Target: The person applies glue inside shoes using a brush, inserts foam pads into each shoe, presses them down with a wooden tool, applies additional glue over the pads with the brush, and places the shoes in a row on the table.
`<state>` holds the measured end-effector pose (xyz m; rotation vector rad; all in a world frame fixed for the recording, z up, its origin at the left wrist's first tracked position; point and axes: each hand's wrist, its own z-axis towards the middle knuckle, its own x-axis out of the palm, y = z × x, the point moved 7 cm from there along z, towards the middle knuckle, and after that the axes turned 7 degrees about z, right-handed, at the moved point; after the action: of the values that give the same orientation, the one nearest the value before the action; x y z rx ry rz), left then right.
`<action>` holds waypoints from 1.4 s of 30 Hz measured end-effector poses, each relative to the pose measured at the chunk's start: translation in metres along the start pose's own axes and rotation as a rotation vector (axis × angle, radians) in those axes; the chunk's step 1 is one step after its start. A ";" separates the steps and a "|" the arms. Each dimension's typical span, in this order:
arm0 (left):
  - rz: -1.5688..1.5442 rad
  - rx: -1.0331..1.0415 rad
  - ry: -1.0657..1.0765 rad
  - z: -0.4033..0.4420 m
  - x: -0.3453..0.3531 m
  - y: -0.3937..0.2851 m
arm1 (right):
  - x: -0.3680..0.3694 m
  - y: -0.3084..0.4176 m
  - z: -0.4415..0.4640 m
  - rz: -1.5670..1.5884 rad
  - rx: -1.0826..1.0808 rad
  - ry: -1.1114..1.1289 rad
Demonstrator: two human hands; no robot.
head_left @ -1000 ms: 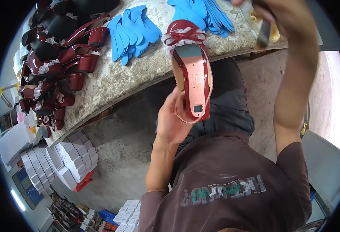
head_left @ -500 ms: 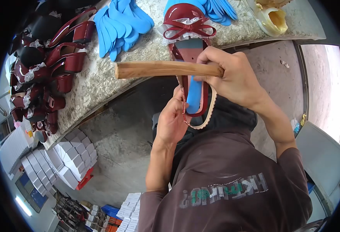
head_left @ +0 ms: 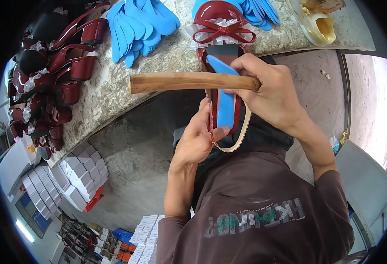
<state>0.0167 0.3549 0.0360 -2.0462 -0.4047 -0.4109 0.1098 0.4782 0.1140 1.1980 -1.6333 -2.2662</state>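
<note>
A dark red patent shoe (head_left: 211,15) with a ribbon bow (head_left: 223,31) and white frill points away from me, its toe over the table edge. My left hand (head_left: 196,140) is closed around its heel end, the thumb pressing on a blue insole (head_left: 225,112) that lies inside. The insole's front end slants to the left, seemingly above the shoe's bed. In my closed right hand (head_left: 268,90) is a wooden stick (head_left: 189,81), held crosswise over the shoe; the fingertips are at the insole. A beige-lined strap (head_left: 242,136) loops behind the heel.
Blue insoles (head_left: 143,26) lie fanned on the stained table (head_left: 101,101). More dark red shoes (head_left: 81,68) line its left side. At the right stands a glue-crusted container (head_left: 323,28). Stacked white boxes (head_left: 83,165) are on the left beyond the table.
My left thumb has come onto the heel of the insole. The insole's front part now shows past my right fingers, angled left. The shoe appears slightly farther right in view.
</note>
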 end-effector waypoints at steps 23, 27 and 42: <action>0.105 -0.033 0.040 -0.001 -0.004 0.002 | 0.010 0.025 -0.011 -0.411 -0.039 0.080; -0.054 0.007 -0.006 -0.004 0.004 -0.012 | -0.044 0.019 -0.014 0.150 -0.038 0.022; -0.107 0.131 0.060 0.016 0.000 -0.033 | -0.259 -0.005 -0.071 0.170 0.061 -0.717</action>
<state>0.0034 0.3842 0.0539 -1.8861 -0.4929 -0.4968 0.3349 0.5554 0.2394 0.2096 -1.9127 -2.7085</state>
